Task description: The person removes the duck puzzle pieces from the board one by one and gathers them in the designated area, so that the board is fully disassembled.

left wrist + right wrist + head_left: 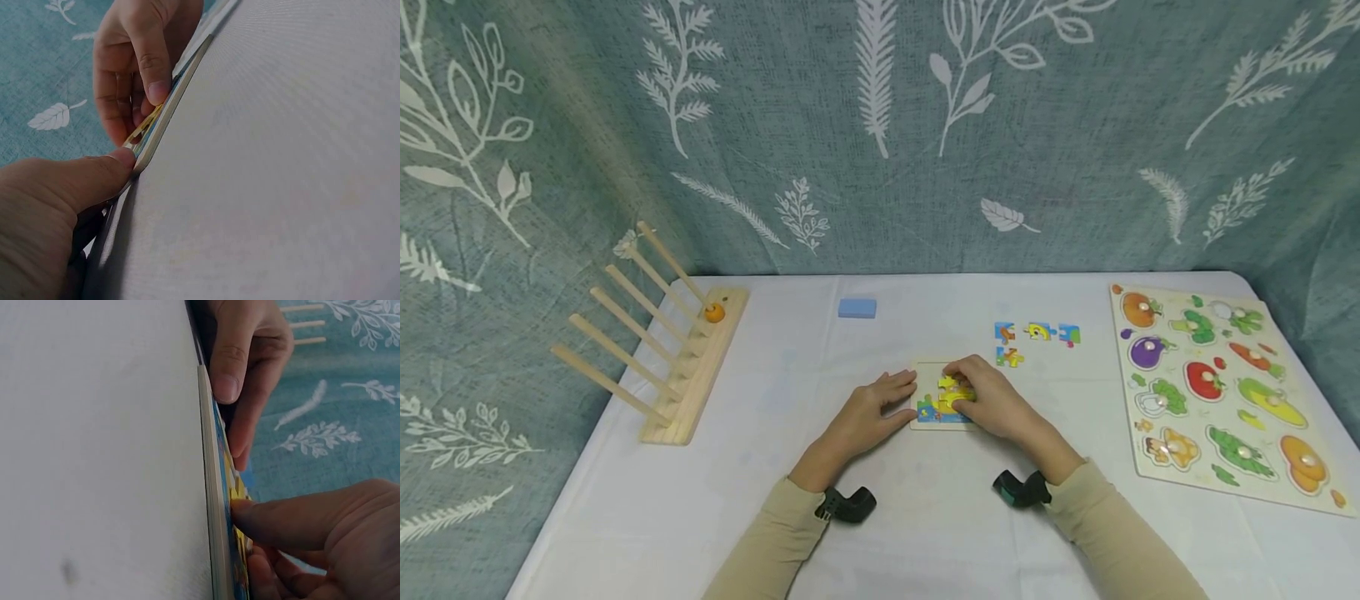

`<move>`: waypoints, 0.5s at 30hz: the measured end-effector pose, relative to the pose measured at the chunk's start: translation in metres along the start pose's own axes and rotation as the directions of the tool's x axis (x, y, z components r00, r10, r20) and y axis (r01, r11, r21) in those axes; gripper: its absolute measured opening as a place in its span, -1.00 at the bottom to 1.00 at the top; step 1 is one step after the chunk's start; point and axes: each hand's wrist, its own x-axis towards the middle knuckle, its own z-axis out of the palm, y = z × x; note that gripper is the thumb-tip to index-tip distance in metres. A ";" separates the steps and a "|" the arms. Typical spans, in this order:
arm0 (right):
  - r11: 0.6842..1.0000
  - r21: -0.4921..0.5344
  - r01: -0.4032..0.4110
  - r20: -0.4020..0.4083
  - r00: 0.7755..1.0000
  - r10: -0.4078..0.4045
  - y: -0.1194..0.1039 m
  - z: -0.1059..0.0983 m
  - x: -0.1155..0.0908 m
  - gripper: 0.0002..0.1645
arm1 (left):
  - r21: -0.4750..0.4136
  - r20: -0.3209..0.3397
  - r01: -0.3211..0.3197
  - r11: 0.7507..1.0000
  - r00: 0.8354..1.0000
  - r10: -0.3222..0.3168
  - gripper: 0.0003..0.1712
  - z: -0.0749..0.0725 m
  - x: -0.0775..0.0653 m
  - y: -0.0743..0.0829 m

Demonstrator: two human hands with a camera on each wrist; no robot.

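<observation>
A small wooden jigsaw tray (928, 367) lies flat on the white table between both hands, its lower part filled with blue and yellow pieces. My left hand (867, 414) rests at the tray's left side, fingers fairly straight along the edge, with the thumb (122, 157) at the near corner. From the right, my right hand (998, 403) pinches a yellow puzzle piece (950, 384) between thumb and fingers over the tray. That hand covers the tray's upper right part. In the right wrist view, the thumb (247, 514) presses against yellow pieces.
Several loose jigsaw pieces (1039, 332) lie behind the tray to the right. A blue block (857, 308) sits at the back. On the left stands a wooden peg rack (696, 400) with an orange bead (714, 313). A vegetable peg puzzle (1217, 408) covers the right side.
</observation>
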 end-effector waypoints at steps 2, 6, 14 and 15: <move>0.999 0.018 -0.026 -0.001 1.000 0.026 0.000 0.000 0.001 -0.49 | 0.003 -0.003 -0.005 1.000 1.000 0.005 -0.48 -0.001 0.000 0.000; 0.996 0.060 -0.068 0.003 0.998 0.068 -0.001 0.000 0.002 -0.48 | 0.007 -0.003 -0.008 1.000 1.000 0.008 -0.47 -0.001 0.001 0.000; 0.984 0.160 -0.082 0.002 0.997 0.083 0.006 0.002 0.001 -0.45 | -0.009 0.002 0.008 1.000 1.000 -0.008 -0.48 0.000 0.000 -0.001; 0.981 0.172 -0.085 -0.002 0.996 0.087 0.007 0.002 0.001 -0.45 | -0.009 0.006 0.010 1.000 1.000 -0.010 -0.48 0.001 0.000 -0.001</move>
